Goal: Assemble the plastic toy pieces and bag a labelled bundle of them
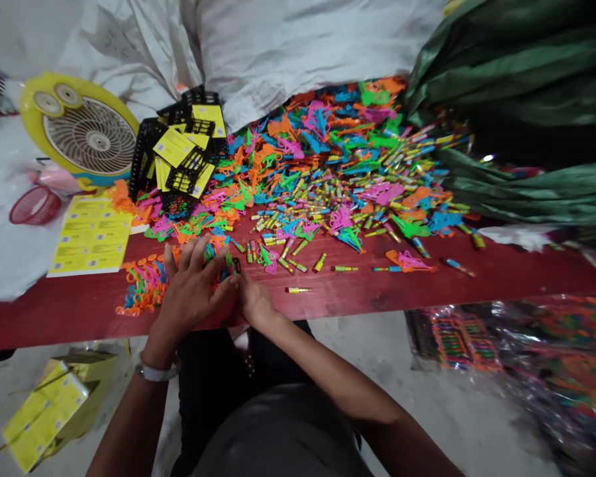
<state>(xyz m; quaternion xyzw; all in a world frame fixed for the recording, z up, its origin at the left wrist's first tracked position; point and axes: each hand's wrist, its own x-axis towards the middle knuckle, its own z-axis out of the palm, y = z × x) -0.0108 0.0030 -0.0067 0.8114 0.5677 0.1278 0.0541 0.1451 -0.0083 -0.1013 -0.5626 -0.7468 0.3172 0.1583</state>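
My left hand point(191, 285) lies palm down, fingers spread, over a dense row of small colourful plastic toys point(146, 281) near the table's front edge. My right hand point(255, 301) is right beside it, at the row's right end, against a small black edge point(236, 265) that looks like part of a black plastic tray. Its fingertips are mostly hidden, so its grip does not show. Just right of the hands lie loose printed tubes, one of them a yellow tube point(298, 290), and a pink and green plastic piece point(267, 258).
A big heap of bright plastic toys point(288, 146) and tubes covers the back of the red table point(347, 291). Black trays with yellow cards point(173, 147), a yellow fan point(99, 139), card sheets point(92, 235) and a red basket point(34, 205) stand left. Bagged goods point(477, 338) lie lower right.
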